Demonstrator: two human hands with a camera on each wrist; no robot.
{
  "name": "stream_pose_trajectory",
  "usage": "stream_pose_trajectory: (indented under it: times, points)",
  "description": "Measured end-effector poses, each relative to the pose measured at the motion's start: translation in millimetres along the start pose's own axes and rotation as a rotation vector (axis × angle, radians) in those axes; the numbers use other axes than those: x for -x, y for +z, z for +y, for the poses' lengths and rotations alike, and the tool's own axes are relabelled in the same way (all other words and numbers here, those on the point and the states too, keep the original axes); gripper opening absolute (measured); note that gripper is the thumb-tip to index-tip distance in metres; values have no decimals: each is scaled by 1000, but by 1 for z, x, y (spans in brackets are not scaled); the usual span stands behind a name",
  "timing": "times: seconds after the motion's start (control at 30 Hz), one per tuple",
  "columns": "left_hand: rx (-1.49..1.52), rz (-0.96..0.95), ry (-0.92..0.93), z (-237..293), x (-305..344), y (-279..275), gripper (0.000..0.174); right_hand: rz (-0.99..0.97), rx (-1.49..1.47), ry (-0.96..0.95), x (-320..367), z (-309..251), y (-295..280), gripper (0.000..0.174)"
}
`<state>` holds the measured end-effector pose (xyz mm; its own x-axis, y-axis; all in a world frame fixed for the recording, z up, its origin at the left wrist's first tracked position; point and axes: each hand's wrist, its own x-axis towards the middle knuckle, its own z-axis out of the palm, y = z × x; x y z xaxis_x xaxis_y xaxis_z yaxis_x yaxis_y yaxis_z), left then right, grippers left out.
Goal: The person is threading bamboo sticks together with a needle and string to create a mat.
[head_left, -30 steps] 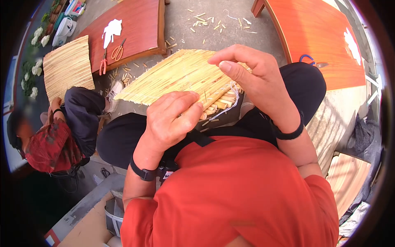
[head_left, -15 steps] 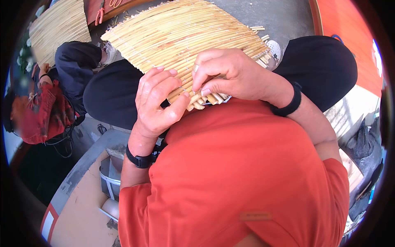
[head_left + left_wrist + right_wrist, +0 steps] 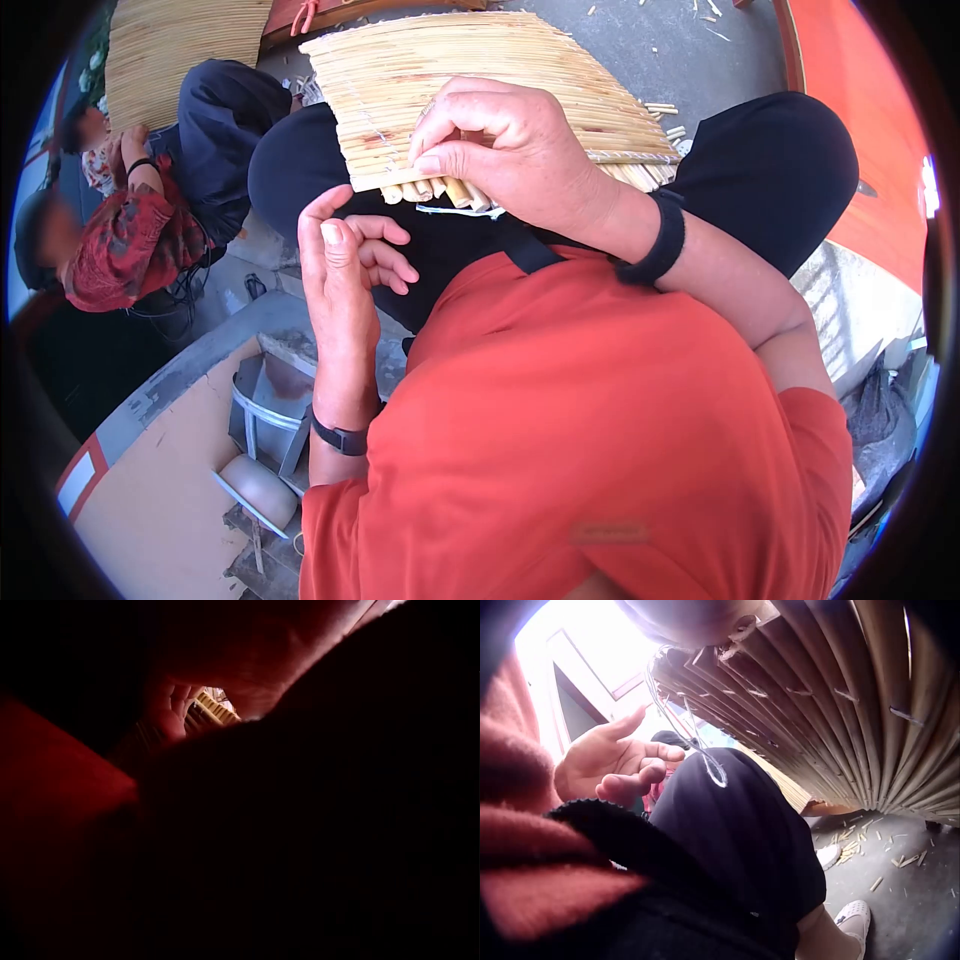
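Note:
A mat of pale reed stalks [image 3: 480, 60], stitched with white thread, slopes across the person's knees. At its near edge, the right hand [image 3: 520, 140] pinches the outermost reeds between thumb and bent forefinger, close to the left corner. Cut reed ends [image 3: 455, 192] stick out just below the fingers. From the mat's underside a loop of white thread [image 3: 717, 772] dangles in the right wrist view. Apart from the mat, the left hand [image 3: 345, 265] is turned up below the corner with its fingers loosely bent and nothing in them. The left wrist view is mostly dark.
Another person in a patterned red top [image 3: 135, 245] sits at the left beside a second reed mat [image 3: 185, 50]. A red-orange table [image 3: 860, 110] stands at the right. Reed offcuts [image 3: 855, 844] litter the grey floor. A metal-framed bin [image 3: 270, 400] is at the lower left.
The left hand has let go of the mat's edge and dropped down, palm turning up. The right hand has come to the mat's near edge and moved left along it.

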<state>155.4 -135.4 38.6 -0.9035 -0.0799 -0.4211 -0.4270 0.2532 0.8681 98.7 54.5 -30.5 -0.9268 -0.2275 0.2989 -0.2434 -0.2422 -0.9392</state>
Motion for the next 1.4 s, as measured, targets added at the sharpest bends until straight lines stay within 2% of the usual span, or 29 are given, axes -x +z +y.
stream_pose_trajectory:
  times: [0.07,0.1,0.13,0.23,0.27,0.37,0.43,0.47,0.53,0.6,0.63,0.67,0.7,0.8,0.87,0.9,0.93,0.97,1.0,1.07,1.1,1.17,1.2,1.27,1.3,1.33,1.4]
  points:
    - [-18,122,321,13,-6,4,65,18,32,-32,-16,-3,14,3]
    - [35,148,287,17,-10,20,70,14,25,37,-14,1,6,3]
    - [-228,188,268,29,-19,19,68,-7,22,69,-21,1,14,2]
    - [-177,148,230,28,-30,23,53,29,61,-31,-27,5,18,2]
    - [-259,214,234,31,-30,30,49,47,89,-71,-27,4,16,3]
    - [-388,240,203,36,-34,46,47,60,48,-34,-19,6,1,4]
    - [-559,336,393,25,-39,39,44,51,43,-50,-22,9,8,4]
    - [-557,338,390,21,-43,35,44,41,34,-65,-24,10,8,5]
    - [-770,360,542,12,-49,24,43,54,35,-101,-28,12,10,5]
    - [-746,318,348,33,-43,52,43,65,32,-102,-22,12,-9,6]
    - [-789,316,441,27,-45,48,44,108,77,-169,-26,11,-8,7]
    - [-780,309,422,28,-45,51,44,144,125,-215,-26,9,-10,8]
    - [-710,290,385,27,-39,57,44,185,159,-289,-26,7,-13,8]
    - [-672,285,386,36,-45,71,45,256,102,-287,-24,10,-25,8]
    - [-647,264,362,38,-46,73,48,226,149,-260,-23,8,-29,8]
    - [-645,266,369,37,-47,73,48,120,52,-46,-27,1,-34,6]
    - [-454,215,331,33,-44,72,52,13,-48,174,-28,-2,-38,5]
    - [-267,166,301,28,-41,70,56,-88,-163,259,-28,2,-46,5]
    - [157,124,303,17,-33,78,59,-180,-284,341,-31,7,-54,8]
    - [289,49,225,14,-32,82,60,-166,-279,316,-28,12,-67,11]
    - [289,47,221,11,-31,82,60,-223,-273,276,-26,13,-71,12]
    - [545,-59,84,8,-28,78,51,-284,-266,234,-27,14,-73,13]
    - [545,-56,83,5,-28,76,51,-319,-262,194,-28,15,-74,15]
    - [642,-195,-30,2,-36,83,46,-347,-262,153,-29,20,-88,17]
    - [732,-336,-163,3,-35,79,43,-397,-200,96,-34,19,-87,21]
    - [719,-250,-179,4,-32,81,46,-447,-149,49,-35,19,-87,24]
    - [662,-413,-242,-3,-29,68,42,-507,-43,96,-39,2,-90,26]
